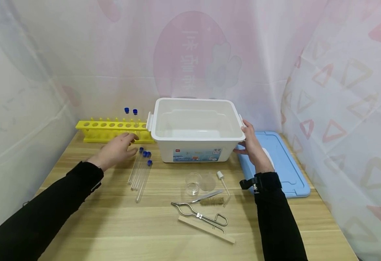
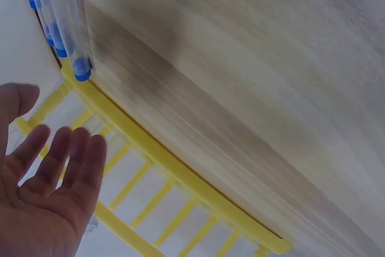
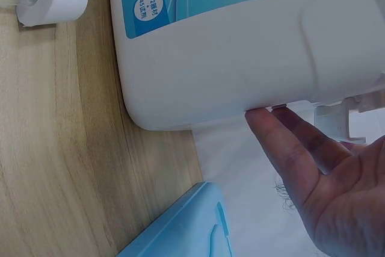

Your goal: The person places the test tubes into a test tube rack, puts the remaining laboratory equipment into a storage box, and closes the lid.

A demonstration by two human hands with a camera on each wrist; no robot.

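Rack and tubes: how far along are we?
Seemingly done: the lid is off the bin, and two tubes stand in the rack. In hand: the right hand touches the bin; the left hand, empty, is near the rack. Probably left: the loose tubes on the table.

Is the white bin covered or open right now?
Open: the head view shows down inside the white bin, and the blue lid lies beside it on the table.

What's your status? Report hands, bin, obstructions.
Left hand holding nothing, near yellow rack. Right hand touching white bin. Bin upright, unlidded. Blue lid beside it.
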